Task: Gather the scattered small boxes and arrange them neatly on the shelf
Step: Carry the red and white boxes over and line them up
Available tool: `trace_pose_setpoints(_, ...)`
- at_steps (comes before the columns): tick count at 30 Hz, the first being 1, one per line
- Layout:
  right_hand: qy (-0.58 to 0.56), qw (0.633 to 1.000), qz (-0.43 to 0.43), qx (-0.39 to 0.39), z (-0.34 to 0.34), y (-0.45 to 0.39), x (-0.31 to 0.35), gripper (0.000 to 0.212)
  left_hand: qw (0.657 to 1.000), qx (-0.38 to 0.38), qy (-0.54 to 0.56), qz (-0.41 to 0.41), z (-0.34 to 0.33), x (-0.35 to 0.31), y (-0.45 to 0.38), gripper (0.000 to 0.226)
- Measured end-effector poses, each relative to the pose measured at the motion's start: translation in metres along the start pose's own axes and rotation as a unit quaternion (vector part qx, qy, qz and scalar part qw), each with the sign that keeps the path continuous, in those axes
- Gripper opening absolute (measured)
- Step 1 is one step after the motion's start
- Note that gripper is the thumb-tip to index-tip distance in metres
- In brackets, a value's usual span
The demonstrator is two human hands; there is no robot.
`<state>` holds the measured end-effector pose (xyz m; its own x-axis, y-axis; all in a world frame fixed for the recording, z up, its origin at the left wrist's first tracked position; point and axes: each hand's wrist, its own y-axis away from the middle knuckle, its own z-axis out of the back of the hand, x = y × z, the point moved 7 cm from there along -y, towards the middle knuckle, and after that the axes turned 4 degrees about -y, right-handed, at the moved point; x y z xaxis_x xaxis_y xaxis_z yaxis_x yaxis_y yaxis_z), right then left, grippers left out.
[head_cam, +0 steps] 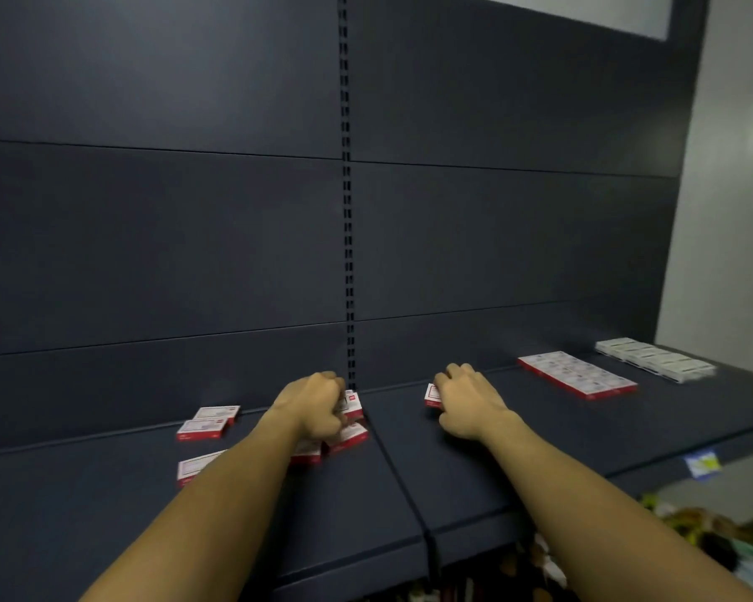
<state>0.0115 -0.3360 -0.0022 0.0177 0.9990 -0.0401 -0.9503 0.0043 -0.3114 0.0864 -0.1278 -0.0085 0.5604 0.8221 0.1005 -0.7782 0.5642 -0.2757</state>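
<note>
Small red-and-white boxes lie scattered on the dark shelf [474,462]. My left hand [314,410] has its fingers curled round one box [354,405] near the shelf's centre seam, with two more boxes [348,437] just below it. My right hand [468,404] covers and grips another small box [431,396], of which only the left end shows. Three loose boxes [203,427] lie to the left of my left arm, the nearest one partly hidden by the forearm.
A neat flat block of red-edged boxes [577,374] sits at the back right, and a row of white boxes [655,358] lies beyond it. A slotted upright [348,254] splits the dark back panel. A blue-yellow price tag [703,463] marks the front edge; goods fill the lower shelf.
</note>
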Motion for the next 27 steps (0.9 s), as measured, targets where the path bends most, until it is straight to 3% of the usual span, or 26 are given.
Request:
trace_pose_setpoints(12,-0.010,0.994,-0.111,0.000,0.013,0.076,-0.151,0.042,0.996,-0.004,0.014,-0.089,0.000,-0.158,-0.058,0.026)
trace_pose_setpoints(19,0.001,0.991,-0.136,-0.013,0.029,0.121,-0.230,0.052,0.993,0.004,0.013,-0.115,0.003,-0.253,-0.079,0.030)
trace_pose_setpoints(27,0.013,0.988,-0.151,-0.020,0.040,0.172,-0.310,0.046,0.991,-0.019,0.010,-0.133,0.013,-0.344,-0.091,0.026)
